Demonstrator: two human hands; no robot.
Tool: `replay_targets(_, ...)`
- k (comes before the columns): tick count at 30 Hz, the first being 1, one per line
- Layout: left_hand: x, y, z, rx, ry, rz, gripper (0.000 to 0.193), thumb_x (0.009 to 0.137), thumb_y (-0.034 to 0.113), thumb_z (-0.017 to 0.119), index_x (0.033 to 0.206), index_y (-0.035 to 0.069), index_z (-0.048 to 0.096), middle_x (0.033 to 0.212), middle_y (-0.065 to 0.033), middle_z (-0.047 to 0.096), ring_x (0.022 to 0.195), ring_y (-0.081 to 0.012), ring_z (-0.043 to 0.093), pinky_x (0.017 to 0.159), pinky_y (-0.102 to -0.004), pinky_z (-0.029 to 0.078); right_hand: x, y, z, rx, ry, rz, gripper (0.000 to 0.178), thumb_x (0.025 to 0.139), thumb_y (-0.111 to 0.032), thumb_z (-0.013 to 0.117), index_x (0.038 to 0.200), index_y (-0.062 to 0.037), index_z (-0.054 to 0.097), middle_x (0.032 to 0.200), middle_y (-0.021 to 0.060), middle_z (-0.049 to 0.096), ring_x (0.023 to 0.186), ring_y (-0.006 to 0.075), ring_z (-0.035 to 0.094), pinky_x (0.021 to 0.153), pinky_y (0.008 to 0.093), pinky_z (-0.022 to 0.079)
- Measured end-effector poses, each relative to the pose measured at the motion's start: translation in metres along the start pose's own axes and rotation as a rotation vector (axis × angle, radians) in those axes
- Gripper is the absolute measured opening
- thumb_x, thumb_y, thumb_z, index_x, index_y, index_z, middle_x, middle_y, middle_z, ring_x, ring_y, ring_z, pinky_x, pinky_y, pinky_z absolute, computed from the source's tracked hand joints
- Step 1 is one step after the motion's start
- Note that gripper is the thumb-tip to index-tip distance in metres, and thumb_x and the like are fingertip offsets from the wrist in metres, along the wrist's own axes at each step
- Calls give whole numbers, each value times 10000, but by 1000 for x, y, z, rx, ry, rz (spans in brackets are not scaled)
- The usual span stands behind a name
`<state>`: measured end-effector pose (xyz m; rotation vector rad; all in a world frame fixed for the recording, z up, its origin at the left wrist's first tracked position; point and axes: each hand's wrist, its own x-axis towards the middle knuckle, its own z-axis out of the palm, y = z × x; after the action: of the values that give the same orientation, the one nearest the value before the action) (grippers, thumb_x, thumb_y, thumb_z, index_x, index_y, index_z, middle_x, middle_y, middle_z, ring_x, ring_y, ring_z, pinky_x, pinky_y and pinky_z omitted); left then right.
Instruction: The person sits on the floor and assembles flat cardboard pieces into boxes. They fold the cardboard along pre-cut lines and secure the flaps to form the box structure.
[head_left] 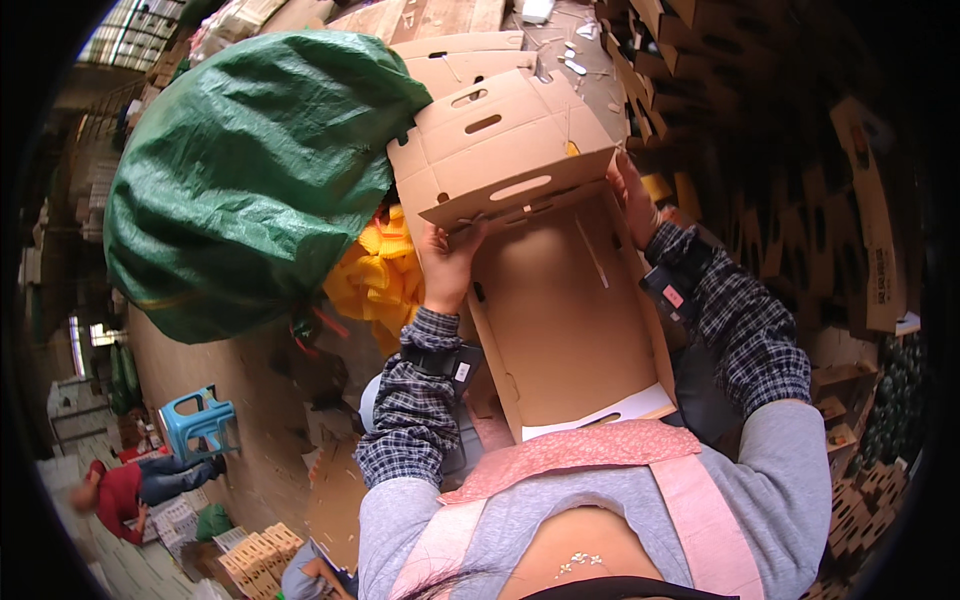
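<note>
A brown cardboard box [565, 320], open at the top, lies before my body with its near end against my pink apron [590, 455]. At its far end stands a panel with a long oval handle slot. My left hand [450, 258] grips the far left corner, thumb over the panel's edge. At the far right corner my right hand [630, 195] holds the side of the box, its fingers partly hidden by the cardboard. Just beyond the panel are flat cardboard blanks [495, 120] with oval slots.
A large green woven sack [250, 180] bulges at the left, with yellow netting-like material [385, 270] beside it. Stacked cardboard boxes [865, 215] fill the right. A blue stool [198, 420] and a person in a red top [118, 500] are farther left.
</note>
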<state>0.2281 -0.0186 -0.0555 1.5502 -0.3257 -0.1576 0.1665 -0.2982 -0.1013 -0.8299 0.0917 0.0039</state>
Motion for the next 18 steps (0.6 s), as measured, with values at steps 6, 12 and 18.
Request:
replay_targets(6,1,4,4,470,174,312,762,648,84,850,1116,105,249,920,-59,496,796,-114,511,729,-260,460,2,2,11,-21,164,-16,650,953,-523,407,1390,-44,369,1316,70,509,1194,158,480,1033,283,355)
replay_targets(12,8,28,7,554,228,173,675,699,222,839,1090,78,307,807,-62,540,709,-158,575,624,-285,490,2,3,6,-134,182,-45,627,970,-512,379,1362,-23,402,1315,63,496,1173,132,469,1001,254,353)
replay_targets(18,3,31,8,526,119,202,640,719,163,813,1103,61,312,842,-93,585,752,-184,609,691,-313,502,-2,0,14,-161,152,-140,644,967,-526,374,1360,-16,400,1311,78,507,1148,141,495,994,269,375)
